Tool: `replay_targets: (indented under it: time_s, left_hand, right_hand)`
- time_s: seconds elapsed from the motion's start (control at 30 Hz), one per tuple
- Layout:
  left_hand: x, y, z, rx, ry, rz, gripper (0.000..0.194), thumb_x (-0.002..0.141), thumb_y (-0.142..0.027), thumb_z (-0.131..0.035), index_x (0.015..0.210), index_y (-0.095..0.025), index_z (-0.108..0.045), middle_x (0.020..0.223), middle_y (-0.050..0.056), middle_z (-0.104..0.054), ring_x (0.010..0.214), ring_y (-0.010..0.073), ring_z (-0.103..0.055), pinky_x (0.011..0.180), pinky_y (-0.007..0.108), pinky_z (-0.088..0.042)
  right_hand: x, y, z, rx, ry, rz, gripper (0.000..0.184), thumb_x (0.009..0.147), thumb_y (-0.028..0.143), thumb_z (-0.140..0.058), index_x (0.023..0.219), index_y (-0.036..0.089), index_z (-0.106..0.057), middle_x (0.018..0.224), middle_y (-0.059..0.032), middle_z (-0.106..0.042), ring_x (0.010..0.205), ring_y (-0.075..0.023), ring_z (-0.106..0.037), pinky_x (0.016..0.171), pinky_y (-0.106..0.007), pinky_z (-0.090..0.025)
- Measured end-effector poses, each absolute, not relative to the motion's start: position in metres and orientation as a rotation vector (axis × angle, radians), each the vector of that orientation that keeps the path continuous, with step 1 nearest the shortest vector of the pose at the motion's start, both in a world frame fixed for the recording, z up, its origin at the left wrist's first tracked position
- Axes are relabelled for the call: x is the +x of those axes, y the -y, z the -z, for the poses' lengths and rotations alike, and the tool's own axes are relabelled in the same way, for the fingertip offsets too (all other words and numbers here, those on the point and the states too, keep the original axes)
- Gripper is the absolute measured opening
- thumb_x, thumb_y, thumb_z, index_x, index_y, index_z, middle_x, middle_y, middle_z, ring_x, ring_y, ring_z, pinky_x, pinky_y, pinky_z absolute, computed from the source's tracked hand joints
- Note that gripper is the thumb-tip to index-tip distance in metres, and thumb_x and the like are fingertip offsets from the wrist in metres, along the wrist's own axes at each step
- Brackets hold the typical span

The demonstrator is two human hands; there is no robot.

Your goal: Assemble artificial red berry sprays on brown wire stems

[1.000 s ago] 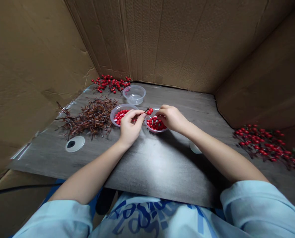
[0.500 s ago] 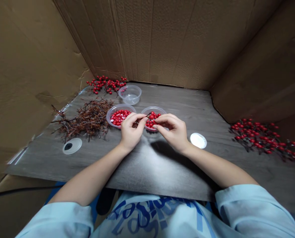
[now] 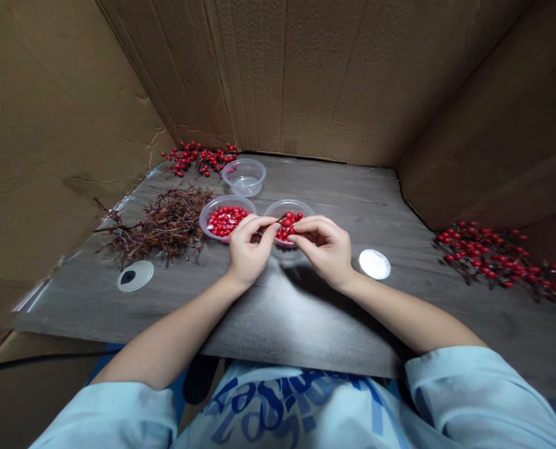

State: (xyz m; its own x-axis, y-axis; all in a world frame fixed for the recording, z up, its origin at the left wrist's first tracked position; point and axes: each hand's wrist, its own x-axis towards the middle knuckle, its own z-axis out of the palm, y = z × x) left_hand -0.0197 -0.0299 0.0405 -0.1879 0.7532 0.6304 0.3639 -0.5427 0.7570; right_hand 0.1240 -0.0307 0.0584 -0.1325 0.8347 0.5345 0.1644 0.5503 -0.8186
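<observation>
My left hand (image 3: 250,248) pinches a thin dark twig (image 3: 280,219) between thumb and forefinger; red berries show at its tip. My right hand (image 3: 325,251) is closed in a pinch beside those berries, and what lies between its fingertips is too small to make out. Both hands are held over the near rim of a clear plastic tub (image 3: 291,204) with red berries in it. Just left of it stands a second clear tub (image 3: 204,218), holding red berries and some pale bits; my left hand covers part of its rim.
A clear tub (image 3: 246,184) stands behind, near berry sprigs (image 3: 198,159). Bare brown twigs (image 3: 165,226) are heaped at left. More berry sprigs (image 3: 497,259) lie at right. Two round lids (image 3: 137,275) (image 3: 374,264) flank my arms. Cardboard walls (image 3: 296,81) enclose the table (image 3: 259,318).
Almost nothing differs: both hands keep their pinches over the tub, with only a very slight shift of the fingers and of the whole view.
</observation>
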Motion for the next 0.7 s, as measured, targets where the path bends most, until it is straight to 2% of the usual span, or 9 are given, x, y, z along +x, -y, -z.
replay_targets:
  time_s: [0.7]
  left_hand:
    - [-0.0168, 0.0314, -0.0379, 1.750, -1.263, -1.731, 0.008, 0.076, -0.023, -0.059, 0.076, -0.017, -0.065, 0.071, 0.001, -0.062, 0.068, 0.0115, -0.056, 0.064, 0.023, -0.045]
  right_hand:
    - [0.1230, 0.0308, -0.0529, -0.909, 1.608, -0.705, 0.002, 0.070, 0.020, -0.064, 0.072, 0.020, -0.063, 0.082, -0.0036, -0.065, 0.080, -0.0147, -0.061, 0.073, -0.031, -0.053]
